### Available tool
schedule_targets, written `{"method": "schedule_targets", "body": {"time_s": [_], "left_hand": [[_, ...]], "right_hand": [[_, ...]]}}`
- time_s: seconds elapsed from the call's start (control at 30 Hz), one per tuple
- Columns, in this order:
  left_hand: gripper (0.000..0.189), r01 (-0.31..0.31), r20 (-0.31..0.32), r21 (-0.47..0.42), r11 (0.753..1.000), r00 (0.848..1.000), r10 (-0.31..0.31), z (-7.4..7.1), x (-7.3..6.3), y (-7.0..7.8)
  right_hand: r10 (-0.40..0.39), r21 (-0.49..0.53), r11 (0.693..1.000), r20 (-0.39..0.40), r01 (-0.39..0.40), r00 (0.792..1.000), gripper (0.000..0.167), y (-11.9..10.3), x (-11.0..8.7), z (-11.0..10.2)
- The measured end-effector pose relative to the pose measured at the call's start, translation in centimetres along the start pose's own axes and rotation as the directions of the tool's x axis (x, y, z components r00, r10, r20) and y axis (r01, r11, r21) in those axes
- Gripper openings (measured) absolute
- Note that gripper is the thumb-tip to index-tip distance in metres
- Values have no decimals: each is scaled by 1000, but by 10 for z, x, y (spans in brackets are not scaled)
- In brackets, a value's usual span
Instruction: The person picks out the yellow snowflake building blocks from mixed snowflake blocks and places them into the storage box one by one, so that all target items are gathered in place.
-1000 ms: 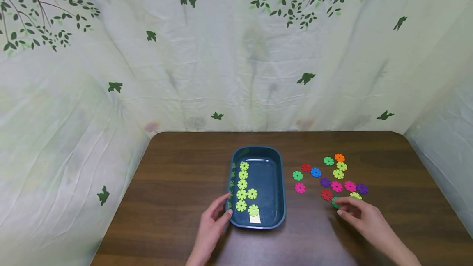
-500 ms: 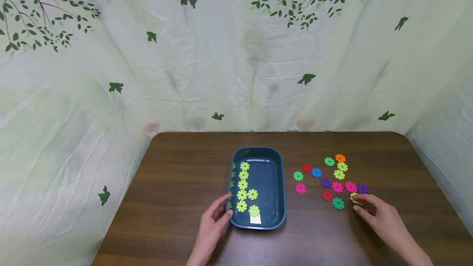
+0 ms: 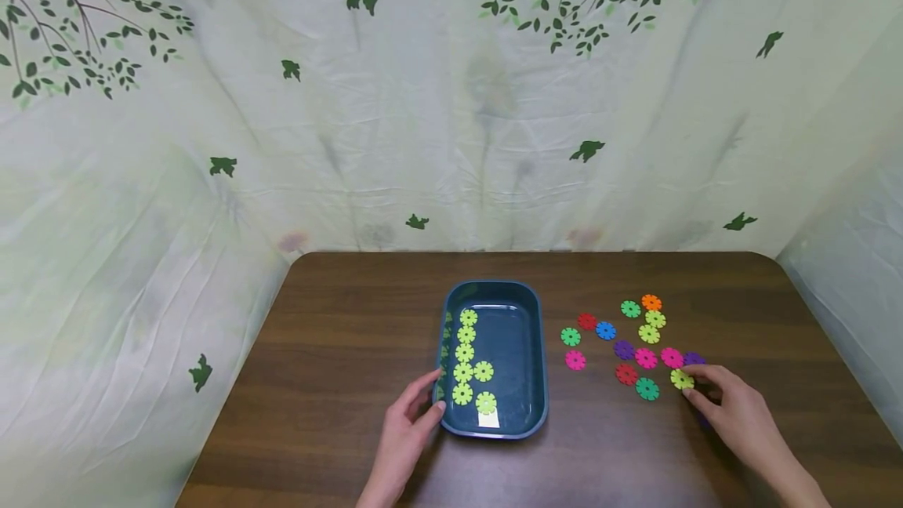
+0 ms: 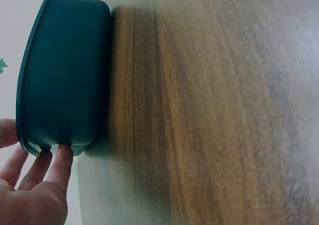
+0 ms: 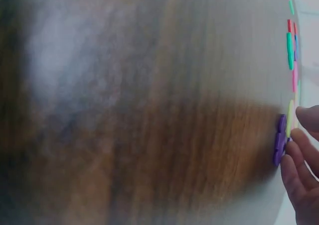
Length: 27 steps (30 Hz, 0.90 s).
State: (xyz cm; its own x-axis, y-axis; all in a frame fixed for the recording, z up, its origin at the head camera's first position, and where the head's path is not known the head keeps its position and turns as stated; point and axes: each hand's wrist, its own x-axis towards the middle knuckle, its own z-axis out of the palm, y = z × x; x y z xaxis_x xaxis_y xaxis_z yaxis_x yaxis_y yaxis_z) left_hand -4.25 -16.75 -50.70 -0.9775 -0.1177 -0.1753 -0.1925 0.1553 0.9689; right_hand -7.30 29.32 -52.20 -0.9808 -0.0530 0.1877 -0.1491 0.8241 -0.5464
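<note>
A deep blue tray stands on the table; several yellow-green notched discs lie along its left side inside. My left hand holds the tray's near left side, thumb and fingers at the rim and outer wall; in the left wrist view the fingertips touch the wall. To the right, my right hand pinches a yellow-green notched disc between thumb and forefinger, low among the loose discs. In the right wrist view a purple disc lies right at the other fingers. The right palm is hidden.
Several loose discs lie right of the tray, among them a teal disc, a red disc, a pink disc, a blue disc and an orange disc. A printed cloth hangs behind the brown table.
My right hand has moved right from over the teal disc, now fully visible, to the nearby yellow-green disc, which it now pinches. My left hand and the tray have stayed in place.
</note>
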Motion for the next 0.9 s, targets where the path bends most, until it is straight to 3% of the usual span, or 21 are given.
{"method": "schedule_targets", "body": {"time_s": [0.37,0.6,0.9], "left_hand": [[44,-7,2,-16,1000,1000,7,0,0,-1],[44,-10,0,-16,1000,1000,10,-1,0,-2],[44,-18,5,-35,999,1000,18,0,-1,0]], "right_hand": [[3,-12,1000,72,-2,997,34,3,9,1],[27,12,999,176,-30,984,33,2,16,-3],[58,18,998,235,-64,970,31,2,20,-6]]}}
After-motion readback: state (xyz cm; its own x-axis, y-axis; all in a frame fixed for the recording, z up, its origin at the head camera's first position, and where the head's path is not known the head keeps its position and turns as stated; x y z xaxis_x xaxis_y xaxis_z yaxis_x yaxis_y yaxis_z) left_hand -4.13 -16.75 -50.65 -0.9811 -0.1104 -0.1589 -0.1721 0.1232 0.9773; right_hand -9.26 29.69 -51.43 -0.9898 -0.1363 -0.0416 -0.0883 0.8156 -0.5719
